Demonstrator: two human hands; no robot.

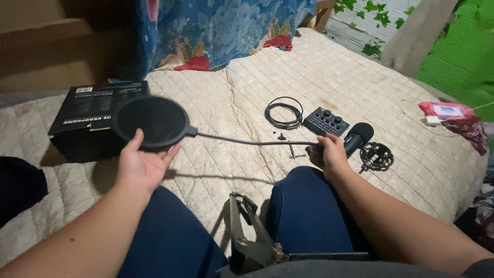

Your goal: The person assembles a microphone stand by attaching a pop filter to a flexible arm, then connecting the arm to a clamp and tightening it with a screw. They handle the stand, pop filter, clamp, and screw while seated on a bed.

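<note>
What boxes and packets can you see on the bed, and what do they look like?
Black box: far left on the quilt, behind the round black pop filter that the left hand touches; flat, rectangular, white lettering, small white sticker on top.
Pink packet: far right on the quilt; soft, crinkled, with a pale label patch.
No screens or signs.
</note>
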